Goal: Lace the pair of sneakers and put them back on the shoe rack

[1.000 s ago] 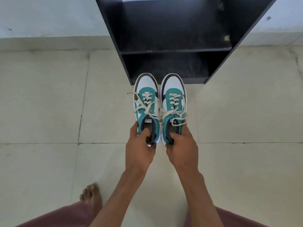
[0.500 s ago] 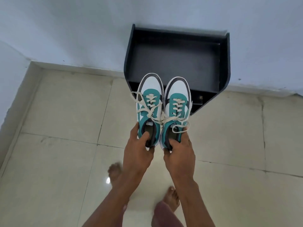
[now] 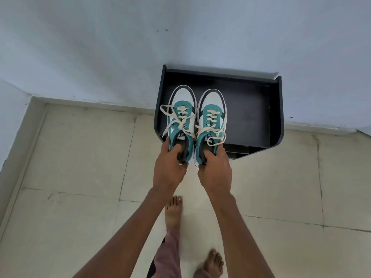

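Two teal, white and black sneakers with cream laces tied in bows are held side by side, toes pointing away from me. My left hand point(image 3: 169, 167) grips the heel collar of the left sneaker point(image 3: 180, 117), thumb inside the opening. My right hand point(image 3: 215, 169) grips the heel collar of the right sneaker point(image 3: 212, 121) the same way. Both shoes hover over the left half of the top of the black shoe rack point(image 3: 253, 109), which stands against the wall. I cannot tell whether the soles touch the rack.
A pale blue-white wall point(image 3: 180, 37) rises behind the rack, with a side wall at the far left. The floor point(image 3: 70, 157) is cream tile with dark grout lines. My bare feet point(image 3: 173, 209) and maroon trousers show below my arms.
I have stood up and stepped closer; the view now looks down on the rack's top. Both sneakers have been carried up and forward, from in front of the rack to above its top.
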